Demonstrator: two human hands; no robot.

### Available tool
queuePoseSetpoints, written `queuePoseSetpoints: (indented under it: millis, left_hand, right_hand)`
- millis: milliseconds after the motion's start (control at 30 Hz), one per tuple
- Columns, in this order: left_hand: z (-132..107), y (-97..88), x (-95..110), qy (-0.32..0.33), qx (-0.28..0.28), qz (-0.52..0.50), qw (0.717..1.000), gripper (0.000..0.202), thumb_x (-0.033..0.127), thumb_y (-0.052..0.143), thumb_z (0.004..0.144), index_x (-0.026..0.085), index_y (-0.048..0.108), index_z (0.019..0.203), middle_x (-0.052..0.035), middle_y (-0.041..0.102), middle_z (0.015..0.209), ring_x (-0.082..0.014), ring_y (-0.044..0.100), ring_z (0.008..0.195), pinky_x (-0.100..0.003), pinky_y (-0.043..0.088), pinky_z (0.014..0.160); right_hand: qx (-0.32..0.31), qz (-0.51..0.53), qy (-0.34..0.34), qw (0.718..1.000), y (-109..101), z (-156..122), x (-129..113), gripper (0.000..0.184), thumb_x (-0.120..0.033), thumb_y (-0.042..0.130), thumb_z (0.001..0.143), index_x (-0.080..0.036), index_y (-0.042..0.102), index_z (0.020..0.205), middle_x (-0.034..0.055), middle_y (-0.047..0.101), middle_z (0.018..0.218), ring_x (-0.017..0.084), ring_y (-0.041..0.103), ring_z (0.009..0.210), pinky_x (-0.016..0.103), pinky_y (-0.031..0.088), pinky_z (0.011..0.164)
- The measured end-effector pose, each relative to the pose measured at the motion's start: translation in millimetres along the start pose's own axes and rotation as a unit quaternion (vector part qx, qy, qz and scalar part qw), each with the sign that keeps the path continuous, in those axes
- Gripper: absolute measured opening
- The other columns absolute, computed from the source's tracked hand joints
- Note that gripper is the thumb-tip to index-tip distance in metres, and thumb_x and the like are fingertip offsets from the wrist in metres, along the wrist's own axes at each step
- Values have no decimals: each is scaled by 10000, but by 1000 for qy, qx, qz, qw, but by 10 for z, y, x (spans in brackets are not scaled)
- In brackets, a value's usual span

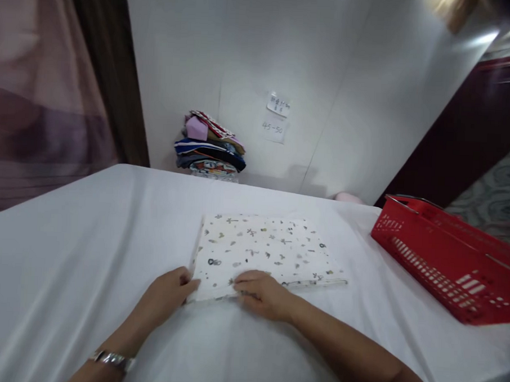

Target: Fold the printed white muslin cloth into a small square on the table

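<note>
A folded white cloth (261, 247) printed with small dark and olive figures lies flat on the white-covered table, forming a rough rectangle. At its near left corner my left hand (172, 291) pinches the edge between thumb and fingers. My right hand (261, 294) grips the near edge a little right of that corner, fingers curled over the fabric. Several layers show along the near right edge of the cloth. A metal watch or bracelet (111, 359) sits on my left wrist.
A red plastic basket (442, 258) with metal handles stands on the table at the right. Folded clothes (210, 144) are stacked at the back against the white wall (252, 56). Paper notes (275, 117), one reading "45-50", hang there. A pink curtain (43, 91) is at the left.
</note>
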State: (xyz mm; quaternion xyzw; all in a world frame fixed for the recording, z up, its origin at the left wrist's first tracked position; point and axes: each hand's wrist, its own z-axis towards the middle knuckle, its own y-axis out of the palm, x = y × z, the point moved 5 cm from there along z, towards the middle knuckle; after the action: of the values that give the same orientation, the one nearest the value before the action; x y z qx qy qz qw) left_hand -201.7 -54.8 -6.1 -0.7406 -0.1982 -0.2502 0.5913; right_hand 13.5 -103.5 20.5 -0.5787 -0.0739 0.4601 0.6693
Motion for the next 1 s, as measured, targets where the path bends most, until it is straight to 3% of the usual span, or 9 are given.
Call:
queuePoseSetpoints:
  millis: [167,300,433,533,633,733,800,867,1000]
  left_hand:
    - [18,8,-27,-8,-21,8,1000,330,513,417,771,208,464,657,-2,594,609,-203,557,634,-287,342,598]
    - [56,30,-65,-6,-25,18,1000,366,555,408,777,209,475,675,-7,595,623,-209,556,647,-294,357,607]
    - [63,17,-103,-20,-33,43,998,393,580,391,779,213,502,695,-26,622,662,-227,583,674,-315,393,627]
    - [56,-80,-22,-24,13,108,994,431,592,382,763,210,577,807,-83,665,832,-274,617,742,-359,432,622]
    - [86,-180,302,45,114,185,975,528,575,343,771,190,610,1014,-143,620,1130,-337,597,973,-409,477,671]
    - [191,-73,678,156,139,212,955,593,553,332,805,168,566,1190,-129,516,1330,-320,492,1194,-432,467,876]
    - [291,69,796,210,141,221,942,603,544,362,812,156,551,1233,-119,458,1393,-307,423,1272,-440,408,990]
    - [397,208,763,228,149,233,933,596,534,389,807,145,567,1222,-126,438,1407,-316,379,1307,-466,361,1040]
    - [556,396,486,202,132,255,936,625,558,363,820,135,566,1234,-139,476,1371,-325,377,1308,-509,312,1067]
  right_hand:
    - [72,6,139,988,-525,-642,603,243,-297,457,914,-242,693,901,32,686,973,165,618,937,309,490,845]
    - [147,23,259,954,-876,-1320,1134,278,-347,456,893,-207,697,896,77,683,1012,216,615,956,371,478,869]
    - [194,9,342,919,-1097,-1736,1420,299,-400,479,847,-191,693,851,72,695,899,225,625,863,364,485,810]
    - [205,27,380,902,-1199,-1747,1549,305,-411,487,820,-187,694,823,54,693,806,209,626,763,325,495,712]
    - [230,37,403,885,-1329,-1567,1739,264,-368,520,784,-185,705,828,52,705,828,205,637,779,306,497,709]
    - [251,34,438,863,-1450,-1315,2049,234,-310,527,772,-178,711,832,45,713,875,191,640,838,282,488,756]
    - [257,35,464,847,-1495,-1159,2295,249,-299,506,787,-163,708,838,40,711,841,179,641,812,262,486,724]
    - [261,30,488,832,-1518,-1038,2535,248,-283,503,786,-147,703,843,40,705,806,179,638,789,252,483,681]
    - [243,12,540,806,-1529,-900,2918,195,-250,526,768,-142,689,763,46,691,759,181,629,771,226,455,626]
